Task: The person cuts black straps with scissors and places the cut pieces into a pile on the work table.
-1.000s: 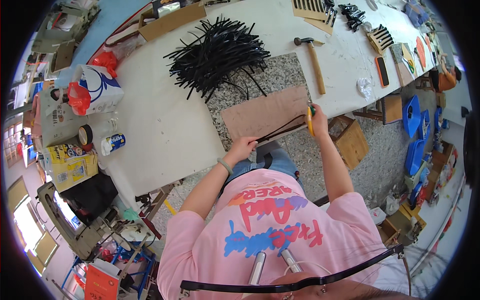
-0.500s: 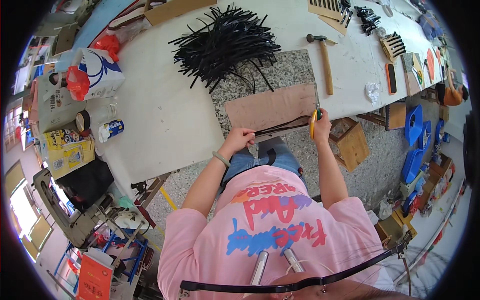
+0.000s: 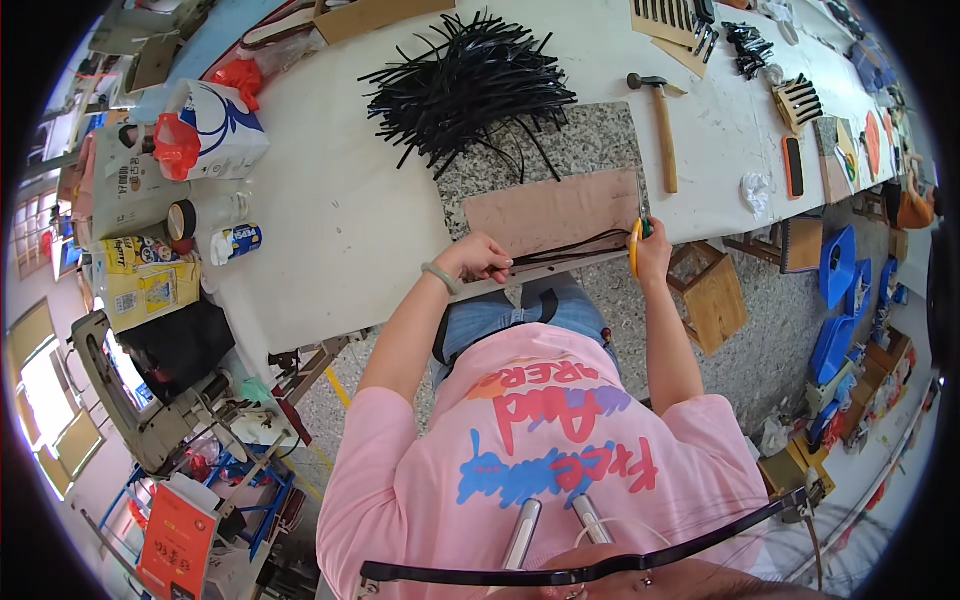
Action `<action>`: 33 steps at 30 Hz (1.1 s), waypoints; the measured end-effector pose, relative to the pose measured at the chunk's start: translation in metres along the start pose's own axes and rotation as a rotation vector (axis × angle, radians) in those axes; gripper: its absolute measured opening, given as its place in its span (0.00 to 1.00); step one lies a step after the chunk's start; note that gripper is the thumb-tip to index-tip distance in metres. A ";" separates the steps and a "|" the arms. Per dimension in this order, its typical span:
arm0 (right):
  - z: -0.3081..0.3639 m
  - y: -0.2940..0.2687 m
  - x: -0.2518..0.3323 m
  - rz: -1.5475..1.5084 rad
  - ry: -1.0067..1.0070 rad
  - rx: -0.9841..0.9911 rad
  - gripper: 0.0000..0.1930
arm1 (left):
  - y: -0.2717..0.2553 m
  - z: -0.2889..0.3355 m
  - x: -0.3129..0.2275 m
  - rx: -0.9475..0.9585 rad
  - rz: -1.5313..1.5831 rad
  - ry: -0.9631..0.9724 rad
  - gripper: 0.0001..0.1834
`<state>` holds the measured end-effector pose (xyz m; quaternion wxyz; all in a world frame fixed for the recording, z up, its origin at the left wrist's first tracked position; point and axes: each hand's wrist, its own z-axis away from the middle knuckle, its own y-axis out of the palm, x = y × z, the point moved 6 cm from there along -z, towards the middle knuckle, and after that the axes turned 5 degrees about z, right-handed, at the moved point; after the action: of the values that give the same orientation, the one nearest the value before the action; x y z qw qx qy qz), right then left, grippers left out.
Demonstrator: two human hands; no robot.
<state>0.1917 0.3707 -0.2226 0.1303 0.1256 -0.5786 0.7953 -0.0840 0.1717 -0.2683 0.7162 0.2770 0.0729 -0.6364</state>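
Observation:
My left hand pinches the left ends of a few thin black strips, just past the near edge of a pinkish-brown board. The strips run rightward along that edge toward my right hand. That hand is closed round scissors with yellow and green handles, their blades pointing away from me beside the board's right end. The board lies on a speckled stone slab. A big tangled heap of black strips rests on the slab's far left part and the table behind it.
A wooden-handled hammer lies right of the slab. Farther right are an orange-and-black block and a slotted wooden piece holding black strips. A can and a jar stand left. A wooden stool is below the table.
The whole view has shifted slightly, with table things appearing a little right and lower. My left hand has drawn back slightly leftward along the strips; the right still holds the scissors.

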 end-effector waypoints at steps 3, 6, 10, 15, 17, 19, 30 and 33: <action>-0.001 -0.001 0.002 -0.001 -0.007 -0.006 0.27 | 0.001 -0.002 0.001 0.032 -0.043 -0.026 0.10; -0.003 -0.001 -0.004 -0.023 -0.009 -0.022 0.27 | 0.002 -0.002 -0.003 0.034 -0.062 -0.026 0.10; -0.002 -0.001 0.000 0.001 -0.029 -0.015 0.24 | 0.003 0.002 0.001 -0.014 -0.031 -0.007 0.09; -0.004 -0.001 -0.001 -0.045 -0.038 -0.067 0.27 | 0.004 0.006 0.003 -0.054 0.009 0.078 0.09; 0.000 -0.004 0.003 -0.230 -0.020 -0.042 0.27 | 0.007 0.017 -0.003 -0.065 0.027 0.125 0.09; 0.002 -0.008 0.013 -0.420 -0.001 -0.013 0.27 | 0.003 0.033 -0.011 -0.137 0.123 0.205 0.10; 0.025 -0.028 0.089 -0.904 -0.100 0.226 0.29 | -0.037 0.092 -0.024 -0.694 -0.175 0.643 0.11; 0.047 -0.029 0.119 -0.770 -0.164 0.197 0.28 | -0.013 0.135 -0.060 -0.880 -0.612 0.772 0.11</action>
<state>0.0933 0.3413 -0.1413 0.3592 0.4082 -0.4187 0.7273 -0.1409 0.1578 -0.1324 0.4719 0.1333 0.6533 -0.5769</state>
